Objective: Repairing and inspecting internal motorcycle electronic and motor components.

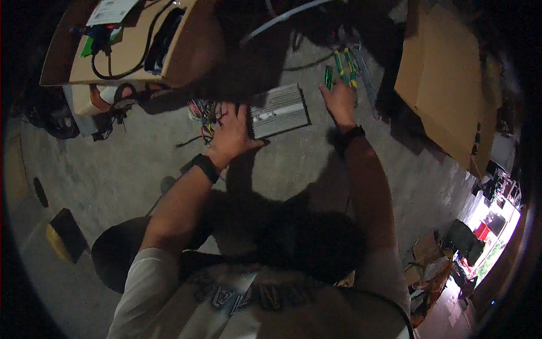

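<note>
A flat, ribbed silver metal box [280, 111] lies on the concrete floor, with a bundle of coloured wires [203, 113] at its left end. My left hand [230, 133] rests over the wires and that end of the box, palm down with fingers spread and thumb along the near edge. To the right of the box, my right hand [340, 103] is closed, with a slim green tool handle [328, 77] standing out between thumb and forefinger; its other end is hidden. Green-and-yellow-handled pliers [351, 69] lie just beyond the right fingers.
An open cardboard box [195, 48] with cables stands at the far left. Another large cardboard box [437, 85] rises on the right. A thin metal strip [368, 79] lies beside the pliers. Crumpled brown material [432, 260] lies at the lower right, near a bright opening.
</note>
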Motion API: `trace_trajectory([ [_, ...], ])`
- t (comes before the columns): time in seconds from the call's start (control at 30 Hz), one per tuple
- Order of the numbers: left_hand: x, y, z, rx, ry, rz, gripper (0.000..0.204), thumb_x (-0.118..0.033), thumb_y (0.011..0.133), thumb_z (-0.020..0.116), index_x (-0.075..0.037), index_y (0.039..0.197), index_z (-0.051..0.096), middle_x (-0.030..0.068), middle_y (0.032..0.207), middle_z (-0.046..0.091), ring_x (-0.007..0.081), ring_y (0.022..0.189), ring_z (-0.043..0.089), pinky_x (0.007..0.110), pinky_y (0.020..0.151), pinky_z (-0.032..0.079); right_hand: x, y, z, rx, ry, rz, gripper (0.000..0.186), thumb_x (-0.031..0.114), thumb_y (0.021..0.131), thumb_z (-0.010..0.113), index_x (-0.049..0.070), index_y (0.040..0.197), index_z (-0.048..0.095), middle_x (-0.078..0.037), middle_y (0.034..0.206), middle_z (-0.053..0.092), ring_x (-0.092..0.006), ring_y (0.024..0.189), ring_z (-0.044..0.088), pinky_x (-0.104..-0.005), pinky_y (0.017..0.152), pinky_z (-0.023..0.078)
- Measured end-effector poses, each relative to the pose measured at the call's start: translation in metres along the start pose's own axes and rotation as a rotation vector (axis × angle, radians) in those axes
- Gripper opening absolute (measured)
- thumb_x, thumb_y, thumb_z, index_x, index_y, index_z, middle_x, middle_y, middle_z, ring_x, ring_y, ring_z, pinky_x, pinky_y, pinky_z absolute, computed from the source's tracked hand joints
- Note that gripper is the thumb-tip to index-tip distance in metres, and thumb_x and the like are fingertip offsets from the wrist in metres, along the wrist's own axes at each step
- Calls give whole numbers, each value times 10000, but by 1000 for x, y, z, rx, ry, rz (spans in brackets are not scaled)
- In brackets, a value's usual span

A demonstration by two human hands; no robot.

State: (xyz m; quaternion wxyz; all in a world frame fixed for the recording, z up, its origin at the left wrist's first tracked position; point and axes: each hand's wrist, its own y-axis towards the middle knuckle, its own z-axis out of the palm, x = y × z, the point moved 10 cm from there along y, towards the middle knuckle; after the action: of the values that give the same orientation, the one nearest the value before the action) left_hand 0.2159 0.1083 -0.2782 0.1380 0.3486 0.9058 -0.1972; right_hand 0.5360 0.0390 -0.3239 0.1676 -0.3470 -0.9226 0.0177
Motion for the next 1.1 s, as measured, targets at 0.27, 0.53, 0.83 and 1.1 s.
trace_trajectory([
  [0.27,22,-8,5,24,9,-44,1219,-381,543,947,28,1489,295,273,1479,361,471,1395,346,520,1151,347,-4,4,12,73,80,20,382,297,825,753,-12,1035,671,-265,1056,683,-461,971,665,-531,854,526],
  [0.53,26,-11,3,20,-99,-70,1181,-317,560,925,8,1504,293,239,1499,372,441,1406,355,498,1152,360,4,-17,26,135,125,-81,338,260,836,720,45,1095,679,-199,1148,659,-403,1059,642,-488,902,525],
  [0.83,29,-2,14,17,-74,-33,1205,-265,565,918,-51,1543,247,233,1534,346,457,1404,365,504,1140,381,-7,-28,34,160,90,-301,359,219,814,741,67,1128,659,-145,1105,645,-364,1086,612,-464,917,518],
  [1.1,32,-10,11,118,-85,-45,1249,-252,552,931,-38,1557,221,226,1558,306,452,1435,322,497,1175,332,9,-37,27,164,129,-288,342,202,828,736,35,1117,666,-173,1065,653,-386,1037,621,-479,876,514],
])
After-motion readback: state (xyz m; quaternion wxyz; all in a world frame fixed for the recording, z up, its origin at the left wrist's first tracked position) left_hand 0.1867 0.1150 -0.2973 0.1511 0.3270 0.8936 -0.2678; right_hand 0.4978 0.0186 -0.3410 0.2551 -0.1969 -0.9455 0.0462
